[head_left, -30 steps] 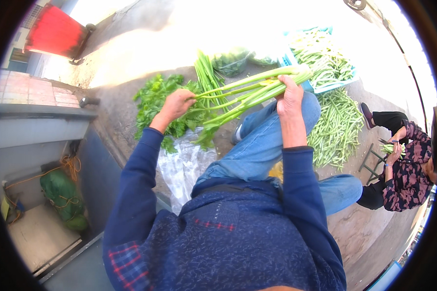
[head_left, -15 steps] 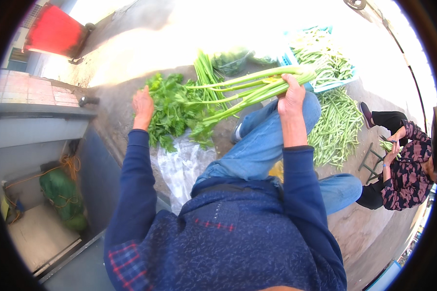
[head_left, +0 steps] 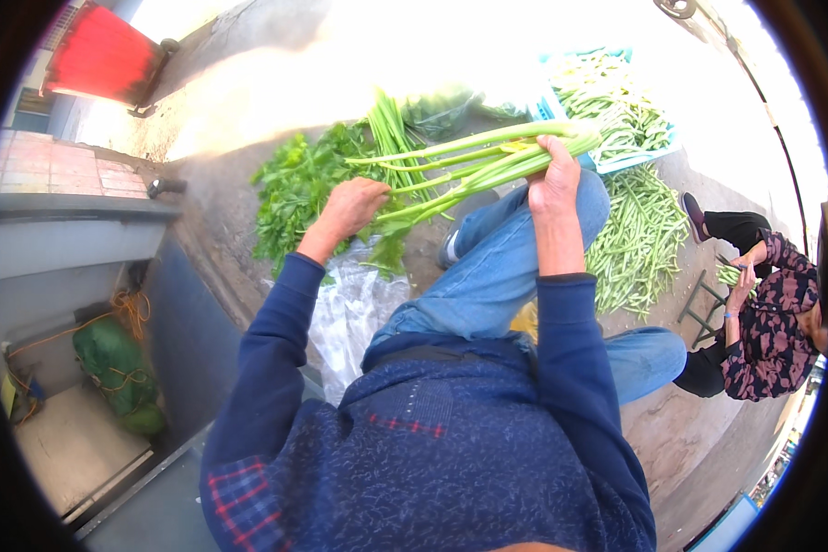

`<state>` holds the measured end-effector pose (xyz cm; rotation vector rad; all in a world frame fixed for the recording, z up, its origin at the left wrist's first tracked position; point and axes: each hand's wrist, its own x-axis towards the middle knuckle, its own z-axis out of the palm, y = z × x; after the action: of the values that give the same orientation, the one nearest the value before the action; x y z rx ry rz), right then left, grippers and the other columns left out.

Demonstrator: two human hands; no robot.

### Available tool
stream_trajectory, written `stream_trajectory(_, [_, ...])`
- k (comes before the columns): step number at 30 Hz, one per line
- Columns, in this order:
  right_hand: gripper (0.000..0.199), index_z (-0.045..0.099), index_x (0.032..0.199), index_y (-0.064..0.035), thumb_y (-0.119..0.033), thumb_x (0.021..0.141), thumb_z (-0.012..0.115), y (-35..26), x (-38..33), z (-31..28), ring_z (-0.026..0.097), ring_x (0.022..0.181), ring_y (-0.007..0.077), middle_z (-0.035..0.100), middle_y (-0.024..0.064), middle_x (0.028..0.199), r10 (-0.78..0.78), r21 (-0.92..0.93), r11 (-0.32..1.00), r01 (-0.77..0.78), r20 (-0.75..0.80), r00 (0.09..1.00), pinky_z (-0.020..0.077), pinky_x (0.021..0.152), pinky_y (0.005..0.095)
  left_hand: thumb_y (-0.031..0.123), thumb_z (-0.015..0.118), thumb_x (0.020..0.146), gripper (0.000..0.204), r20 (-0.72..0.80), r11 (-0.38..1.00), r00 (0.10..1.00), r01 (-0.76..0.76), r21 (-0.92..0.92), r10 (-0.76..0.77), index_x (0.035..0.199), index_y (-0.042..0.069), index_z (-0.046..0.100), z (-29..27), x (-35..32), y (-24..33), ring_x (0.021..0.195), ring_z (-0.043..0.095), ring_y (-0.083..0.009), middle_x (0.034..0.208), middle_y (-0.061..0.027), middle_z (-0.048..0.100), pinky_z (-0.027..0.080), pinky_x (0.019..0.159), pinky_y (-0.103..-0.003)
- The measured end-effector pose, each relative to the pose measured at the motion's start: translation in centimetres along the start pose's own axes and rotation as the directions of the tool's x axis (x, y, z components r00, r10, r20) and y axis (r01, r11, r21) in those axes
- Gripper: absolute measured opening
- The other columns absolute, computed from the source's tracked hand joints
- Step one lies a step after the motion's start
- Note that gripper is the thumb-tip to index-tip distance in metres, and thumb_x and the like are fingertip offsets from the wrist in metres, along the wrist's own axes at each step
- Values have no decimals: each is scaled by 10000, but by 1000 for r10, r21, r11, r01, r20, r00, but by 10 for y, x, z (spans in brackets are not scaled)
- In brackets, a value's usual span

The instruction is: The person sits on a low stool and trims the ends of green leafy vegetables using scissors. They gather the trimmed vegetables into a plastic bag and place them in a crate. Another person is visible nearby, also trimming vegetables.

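Several celery stalks slant, bases upper right, clasped by right fingers; unclear whether left fingers grip.

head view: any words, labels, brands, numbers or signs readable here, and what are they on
None that I can read.
Celery: no label shows.
Clear plastic bag: no print I can make out.
Blue crate: no lettering I can make out.
Dark blue sweater: red stitching, no readable words.
Clutter at the far right edge: too small and blurred to tell.
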<state>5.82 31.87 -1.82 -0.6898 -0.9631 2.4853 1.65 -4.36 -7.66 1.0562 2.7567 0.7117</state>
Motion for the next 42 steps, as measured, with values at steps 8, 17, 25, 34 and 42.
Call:
stream_trajectory(8, [336,625,1212,23,-18,886,700,-1,-11,12,760,918,299,719,145,1075,-45,-41,998,45,-16,999,668,796,442,215,557,1087,198,-229,984,958,176,2,-171,1052,32,625,-4,2,-3,804,656,-420,848,-205,668,525,727,-508])
stream_trajectory(17, [364,596,1247,27,-24,895,678,-7,-6,9,751,987,343,691,170,1110,-101,50,993,108,-128,987,682,805,519,196,492,1000,263,59,122,511,312,-942,-857,755,111,539,4,57,-36,537,437,-99,634,15,478,363,497,-329])
stream_trajectory(25, [404,575,1276,59,-46,898,670,-9,12,-4,758,973,407,696,215,1144,-25,126,991,42,-130,991,679,817,576,170,708,985,404,-562,792,804,468,392,-197,1370,52,675,-67,-31,-112,1042,721,-367,1116,-160,765,559,964,-469])
stream_trajectory(34, [397,571,1274,66,-44,904,663,-8,8,6,749,1007,426,694,220,1145,52,152,988,-30,-139,989,668,846,594,275,776,968,309,-315,972,949,-101,-211,30,1194,65,794,-20,21,70,957,752,-301,1026,-139,791,608,876,-397])
stream_trajectory(42, [359,594,1266,18,-51,923,676,-12,2,4,712,1096,363,682,183,1196,59,130,990,-45,-108,992,633,940,555,187,717,996,210,-60,960,976,-218,-178,210,1146,58,787,-31,46,77,840,709,-348,915,-160,725,558,756,-448])
